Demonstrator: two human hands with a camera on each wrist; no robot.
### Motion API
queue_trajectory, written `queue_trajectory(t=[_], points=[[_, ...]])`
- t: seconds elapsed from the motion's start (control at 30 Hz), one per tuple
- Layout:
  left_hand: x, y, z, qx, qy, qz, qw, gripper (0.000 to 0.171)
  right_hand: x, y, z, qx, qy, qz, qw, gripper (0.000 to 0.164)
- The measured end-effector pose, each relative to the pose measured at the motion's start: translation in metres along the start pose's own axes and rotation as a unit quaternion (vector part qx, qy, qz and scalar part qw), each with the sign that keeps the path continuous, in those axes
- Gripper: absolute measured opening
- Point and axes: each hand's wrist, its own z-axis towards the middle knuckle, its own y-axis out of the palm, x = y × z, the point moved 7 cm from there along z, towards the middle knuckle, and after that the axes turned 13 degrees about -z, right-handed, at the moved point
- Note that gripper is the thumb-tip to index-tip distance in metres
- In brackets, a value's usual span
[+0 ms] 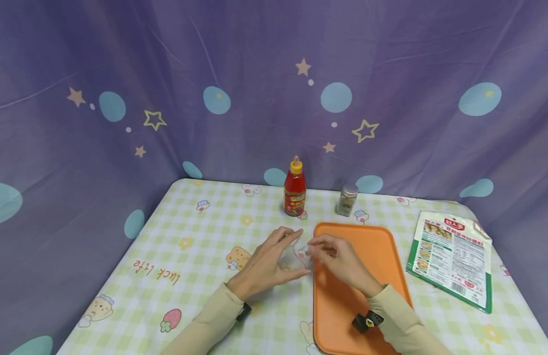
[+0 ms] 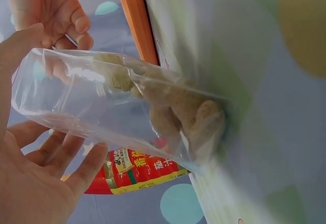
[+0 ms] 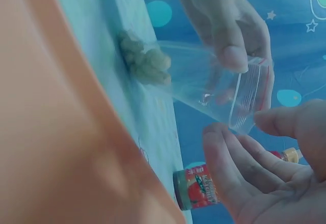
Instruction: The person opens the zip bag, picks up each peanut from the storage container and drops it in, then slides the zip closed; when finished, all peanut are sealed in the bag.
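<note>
A clear zip bag [image 2: 76, 96] stands with its bottom on the tablecloth, lumps of ginger root [image 2: 196, 119] inside it. In the head view the bag is faint between the hands. My left hand [image 1: 267, 264] spans it, thumb on one side and fingers curved round the other near the zip strip [image 3: 237, 96]. My right hand [image 1: 340, 259] is at the opposite corner of the bag's mouth, thumb and fingertips apart there. No firm pinch by the right hand shows. Its forearm lies over the orange tray [image 1: 358, 305].
Behind the hands stands a red sauce bottle [image 1: 295, 190] with a yellow cap. A small glass spice jar [image 1: 347, 201] is to its right. A white and green seasoning packet [image 1: 453, 259] lies right of the tray. A purple curtain [image 1: 265, 98] hangs behind the table.
</note>
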Motion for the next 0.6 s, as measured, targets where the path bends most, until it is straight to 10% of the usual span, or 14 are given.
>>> queue_trajectory(t=[0.6], points=[[0.005, 0.013, 0.002, 0.008, -0.008, 0.036, 0.9993, 0.117, -0.008, 0.007, -0.005, -0.023, 0.012, 0.051, 0.998, 0.032]])
